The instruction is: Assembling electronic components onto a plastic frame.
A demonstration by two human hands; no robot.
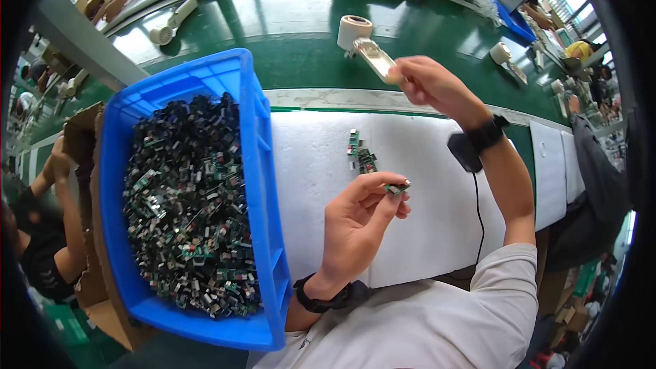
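Note:
My left hand (pixel 362 222) pinches a small green circuit board (pixel 395 188) between thumb and fingers, above a white foam sheet (pixel 314 157). Beyond it, several similar loose circuit boards (pixel 366 158) lie on the sheet. My right hand (pixel 437 85) reaches out over the green work surface (pixel 287 41). Its fingers close on the near end of the handle of a white handheld device (pixel 377 61), which has a round, drum-like head. The handle looks hollow, like an opened housing. The fingertips are slightly blurred.
A blue bin (pixel 263 232) heaped with small circuit boards stands at my left, beside a cardboard box (pixel 85 219). More white devices (pixel 179 17) lie along the green surface. A black object with a cable (pixel 466 152) is beside my right forearm. Other people work around.

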